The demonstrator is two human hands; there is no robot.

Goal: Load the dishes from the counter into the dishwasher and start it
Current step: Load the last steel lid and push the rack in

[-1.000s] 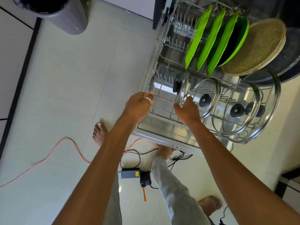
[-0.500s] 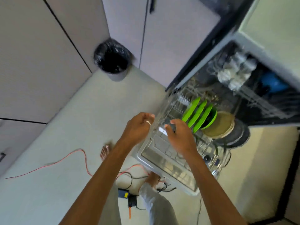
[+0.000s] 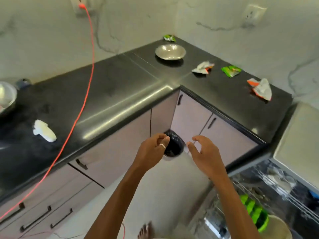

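Note:
A steel bowl (image 3: 170, 51) stands on the black corner counter (image 3: 120, 87) near the back wall. Another steel vessel (image 3: 6, 96) shows at the left edge. The open dishwasher (image 3: 269, 200) lies at the lower right, with green plates (image 3: 255, 213) upright in its pulled-out rack. My left hand (image 3: 151, 150) hangs in the air in front of the cabinets, fingers loosely curled, holding nothing. My right hand (image 3: 203, 152) is beside it, fingers spread and empty. Both hands are well short of the counter.
Crumpled wrappers (image 3: 202, 67) and a green packet (image 3: 231, 71) lie on the right counter, a white cloth (image 3: 44, 131) on the left. An orange cable (image 3: 86, 83) runs from a wall socket across the counter to the floor. A black-lined bin (image 3: 174, 145) stands in the corner.
The view has swung up from the dishwasher rack to the corner counter. Both hands have left the rack and the glass lids and now hang empty in the air.

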